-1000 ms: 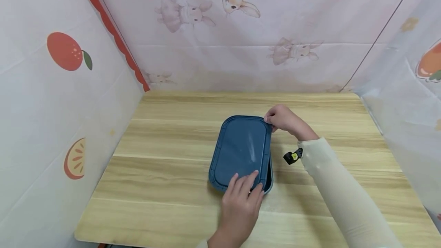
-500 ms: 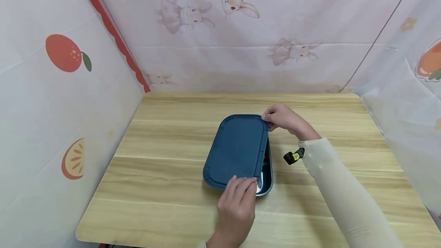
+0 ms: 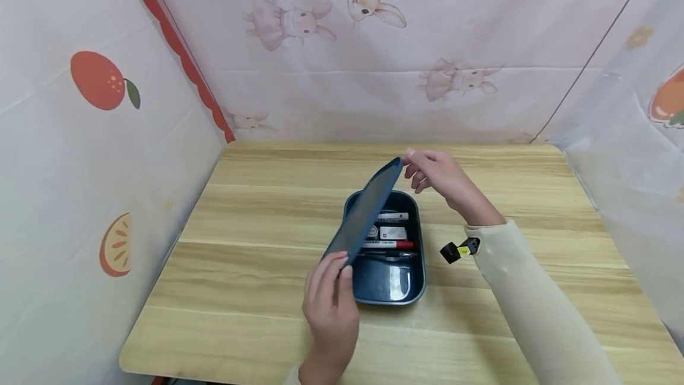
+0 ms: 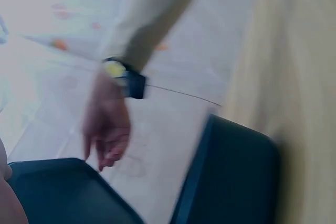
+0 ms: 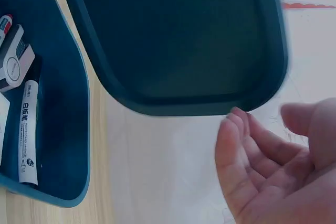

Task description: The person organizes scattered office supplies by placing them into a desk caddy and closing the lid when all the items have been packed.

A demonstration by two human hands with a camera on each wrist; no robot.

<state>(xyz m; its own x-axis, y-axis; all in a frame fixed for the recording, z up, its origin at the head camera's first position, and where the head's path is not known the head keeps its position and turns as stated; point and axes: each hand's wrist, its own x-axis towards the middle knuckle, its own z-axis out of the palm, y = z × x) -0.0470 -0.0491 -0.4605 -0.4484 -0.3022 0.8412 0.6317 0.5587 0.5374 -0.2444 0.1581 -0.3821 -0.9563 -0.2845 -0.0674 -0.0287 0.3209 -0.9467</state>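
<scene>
A dark blue lid [image 3: 369, 207] stands tilted on edge over the left side of a dark blue box [image 3: 385, 293]. My left hand [image 3: 332, 319] pinches the lid's near end between fingers and thumb. At the lid's far corner is my right hand [image 3: 443, 183]; in the right wrist view its fingertips touch the rim, with the thumb apart. Inside the box lie a whiteboard marker [image 5: 29, 129], a red-capped marker [image 3: 390, 245], a black pen [image 3: 390, 253] and a small white block [image 3: 393, 233]. The lid hides part of the contents.
The box rests on a wood-grain table [image 3: 240, 290]. Printed cloth hangings [image 3: 374, 94] stand along the back and both sides. A small black camera [image 3: 454, 251] is worn at the right wrist.
The lid has lifted off the box and tipped up towards the left, uncovering the contents. My left hand moved left with it; my right hand rose slightly and its hold loosened.
</scene>
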